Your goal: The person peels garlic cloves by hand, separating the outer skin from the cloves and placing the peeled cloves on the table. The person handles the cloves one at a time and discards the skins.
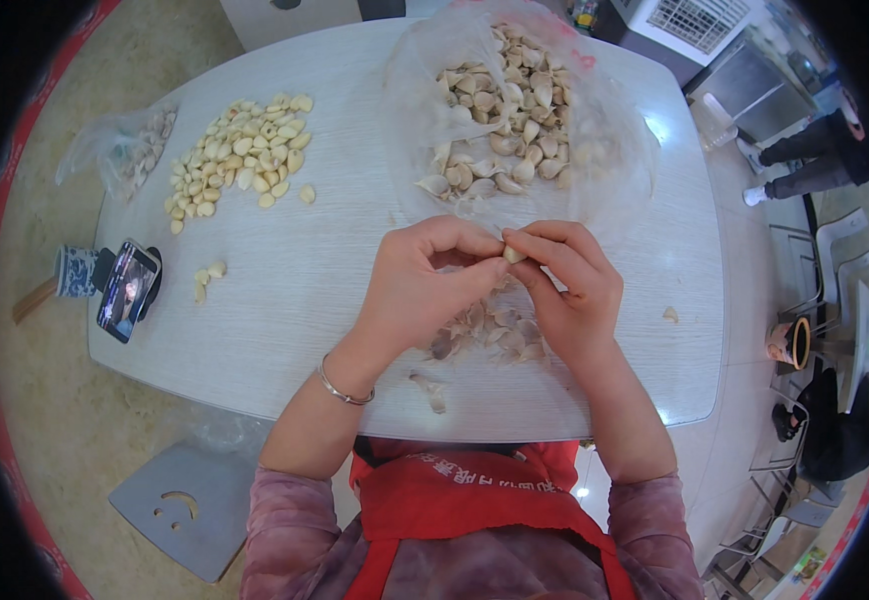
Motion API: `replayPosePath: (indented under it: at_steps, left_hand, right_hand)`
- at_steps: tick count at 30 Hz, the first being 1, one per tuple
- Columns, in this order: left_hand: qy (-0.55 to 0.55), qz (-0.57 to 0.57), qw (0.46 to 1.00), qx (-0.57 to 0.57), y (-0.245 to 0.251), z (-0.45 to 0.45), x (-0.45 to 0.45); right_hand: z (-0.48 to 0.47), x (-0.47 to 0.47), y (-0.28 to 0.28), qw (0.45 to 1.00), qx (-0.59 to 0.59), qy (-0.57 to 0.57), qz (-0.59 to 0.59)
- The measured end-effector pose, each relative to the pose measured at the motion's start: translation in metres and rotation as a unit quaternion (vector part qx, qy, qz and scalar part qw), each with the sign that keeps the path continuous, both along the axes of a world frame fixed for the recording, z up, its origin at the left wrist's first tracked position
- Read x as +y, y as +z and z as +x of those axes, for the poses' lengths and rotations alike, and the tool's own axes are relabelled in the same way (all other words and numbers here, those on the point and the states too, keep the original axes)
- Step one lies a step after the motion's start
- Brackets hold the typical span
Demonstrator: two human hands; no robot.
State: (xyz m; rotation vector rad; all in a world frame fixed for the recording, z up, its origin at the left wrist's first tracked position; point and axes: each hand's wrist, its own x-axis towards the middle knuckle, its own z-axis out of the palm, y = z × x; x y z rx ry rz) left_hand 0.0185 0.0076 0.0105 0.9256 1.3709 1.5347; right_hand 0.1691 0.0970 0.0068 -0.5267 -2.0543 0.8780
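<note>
Between the fingertips of my left hand (434, 277) and my right hand (573, 285) is one garlic clove (513, 254), gripped from both sides. Below my hands, papery garlic skins (494, 334) lie in a loose heap on the white table (292, 300), and a single skin (428, 391) rests nearer the edge. Just beyond my fingers spreads a clear plastic bag (607, 157) with many unpeeled garlic cloves (528, 112) on it. Peeled cloves (254, 150) form a broad pile at the far left, and a few more peeled cloves (206, 279) sit closer to me.
At the left edge, a phone (128, 291) leans on a stand beside a blue-and-white cup (77, 271) holding chopsticks (35, 298). A smaller plastic bag (123, 146) of garlic lies at the far left corner. A grey chair (187, 502) stands at lower left. People are off to the right.
</note>
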Motion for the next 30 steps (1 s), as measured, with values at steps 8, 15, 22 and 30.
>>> replayPosePath:
  at_steps: [8,15,22,30]
  left_hand:
    - [0.002,0.018,1.000,-0.015,-0.0021,0.0002,0.0006]
    - [0.016,0.020,0.999,0.040,-0.0016,0.0032,0.0020]
    - [0.041,0.062,0.989,0.125,-0.0031,0.0020,0.0040]
    - [0.055,0.086,0.983,0.155,-0.0064,0.0023,0.0061]
  right_hand:
    - [-0.0001,-0.0004,-0.0007,0.999,0.012,0.001,-0.036]
    - [-0.0013,0.0001,-0.0010,0.999,0.005,-0.013,0.040]
    - [-0.0052,-0.0046,0.0006,0.980,0.086,0.070,-0.168]
    - [-0.0053,-0.0056,0.0028,0.898,0.150,0.103,-0.400]
